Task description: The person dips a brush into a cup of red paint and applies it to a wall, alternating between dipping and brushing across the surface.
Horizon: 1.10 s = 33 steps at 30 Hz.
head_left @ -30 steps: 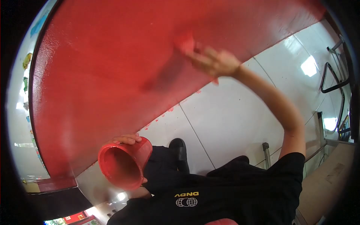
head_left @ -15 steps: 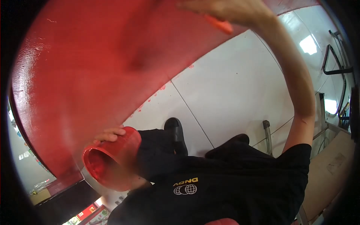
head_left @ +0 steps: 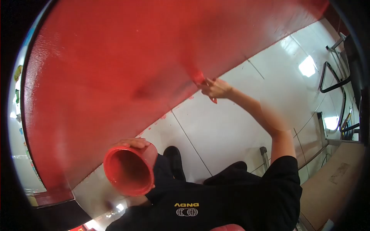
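Note:
My right hand (head_left: pixel 216 88) is closed around the handle of a paintbrush (head_left: pixel 199 77), whose red bristle end is at the lower part of a glossy red wall (head_left: pixel 92 69). Wrapped round the side of a red cylindrical container (head_left: pixel 148 156), my left hand (head_left: pixel 133 143) holds it tilted, its open mouth facing me. The container's inside is dark and its contents cannot be made out. Red smears mark the floor along the wall's bottom edge.
White tiled floor (head_left: pixel 223 127) lies below the wall, with two dark shoes on it. At the right are black metal tube frames (head_left: pixel 327 90), a metal leg (head_left: pixel 264 156) and a brown board (head_left: pixel 335 181). A dark ledge (head_left: pixel 63 213) is at the lower left.
My right hand has come down and nearer with the brush, from the top of the view to the wall's lower edge. The container has shifted right in view, its mouth turned more toward me.

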### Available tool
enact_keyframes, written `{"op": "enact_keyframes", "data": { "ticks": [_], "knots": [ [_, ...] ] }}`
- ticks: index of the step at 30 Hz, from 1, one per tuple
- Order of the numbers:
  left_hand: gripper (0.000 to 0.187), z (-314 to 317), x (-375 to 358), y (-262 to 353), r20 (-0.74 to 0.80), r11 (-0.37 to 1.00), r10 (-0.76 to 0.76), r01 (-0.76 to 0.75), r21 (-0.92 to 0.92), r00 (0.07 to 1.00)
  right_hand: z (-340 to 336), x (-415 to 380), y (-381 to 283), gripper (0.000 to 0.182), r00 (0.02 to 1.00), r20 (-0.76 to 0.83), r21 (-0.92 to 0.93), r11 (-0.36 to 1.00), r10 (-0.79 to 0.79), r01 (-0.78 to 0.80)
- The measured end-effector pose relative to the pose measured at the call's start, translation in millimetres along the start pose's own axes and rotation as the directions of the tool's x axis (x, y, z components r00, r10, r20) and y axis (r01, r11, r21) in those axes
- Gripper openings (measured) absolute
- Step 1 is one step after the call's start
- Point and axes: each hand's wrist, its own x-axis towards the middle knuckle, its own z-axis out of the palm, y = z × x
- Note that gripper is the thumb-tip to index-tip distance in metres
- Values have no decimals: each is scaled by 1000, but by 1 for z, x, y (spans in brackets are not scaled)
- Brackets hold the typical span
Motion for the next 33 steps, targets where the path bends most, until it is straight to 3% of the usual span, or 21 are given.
{"op": "enact_keyframes", "data": {
  "ticks": [1, 2, 3, 5, 6, 8, 9, 10, 11, 12, 13, 15, 17, 21, 23, 25, 27, 28, 29, 30, 33],
  "knots": [
    [92, -6, -2, -2, -2, 1000, 21, -21, 0, 1000, 3, -6, -4, 13, 994, 107, 83, 996, -25, 16],
    [89, -16, -8, -5, 44, 988, -9, 3, 151, 999, -3, -6, -9, 16, 943, 331, 165, 984, 3, -61],
    [87, -19, -10, -4, 76, 954, -54, 29, 300, 996, -6, -10, -11, 16, 943, 332, 160, 986, -10, -46],
    [86, -22, -10, -5, 85, 960, -67, 41, 277, 994, -12, -14, -14, 14, 919, 295, 424, 826, 263, -372],
    [86, -22, -6, -3, 106, 965, -88, 58, 256, 990, -32, -8, -10, 23, 878, 361, 511, 721, 314, -468],
    [85, -20, 3, 2, 107, 966, -145, 117, 228, 984, -74, 12, -5, 23, 825, 245, 822, 342, 510, -455],
    [85, -18, 6, 4, 84, 963, -181, 160, 215, 980, -87, 23, -7, 18, 671, 348, 881, 16, 655, -473],
    [85, -15, 8, 6, 53, 958, -216, 201, 204, 975, -108, 31, 0, 14, 647, 394, 902, -140, 652, -408],
    [85, -14, 9, 6, 34, 952, -249, 238, 191, 968, -134, 46, 5, 17, 644, 317, 948, -206, 697, -244],
    [84, -14, 11, 4, -10, 950, -253, 251, 188, 967, -165, 57, 6, 20, 610, 235, 970, -221, 757, -99],
    [84, -13, 12, 2, -40, 950, -255, 259, 177, 966, -192, 60, 15, 29, 619, 263, 965, -218, 741, -149],
    [83, -13, 12, -2, -87, 957, -251, 260, 127, 964, -238, 64, 30, 36, 786, 85, 987, -159, 612, 17],
    [81, -10, 12, -5, -157, 958, -223, 246, 146, 962, -263, 62, 39, 46, 799, -231, 968, 213, 555, 132],
    [82, -10, 15, -4, -179, 939, -217, 256, 228, 960, -311, 92, 29, 53, 859, -196, 977, 166, 474, 132],
    [84, -13, 14, -6, -175, 948, -216, 249, 199, 961, -311, 102, 37, 55, 921, -243, 930, 344, 303, 132],
    [87, -16, 13, -6, -171, 939, -213, 250, 236, 962, -315, 117, 44, 55, 950, -242, 927, 335, 195, 168],
    [90, -18, 13, -6, -146, 962, -180, 205, 179, 973, -311, 102, 29, 58, 792, -189, 923, 380, 580, -58],
    [93, -21, 13, -6, -146, 978, -137, 157, 137, 980, -314, 110, 18, 65, 692, -249, 856, 489, 677, -170],
    [93, -25, 13, -9, -112, 977, -160, 173, 123, 981, -308, 113, 8, 67, 519, -230, 951, 303, 823, -59],
    [95, -27, 12, -13, -120, 985, -167, 171, 28, 979, -303, 112, 0, 67, 494, -208, 952, 292, 844, -97],
    [95, -21, 6, -42, -92, 971, -186, 169, -169, 978, -294, 98, -25, 61, 223, -92, 958, 25, 971, 285]
  ]
}}
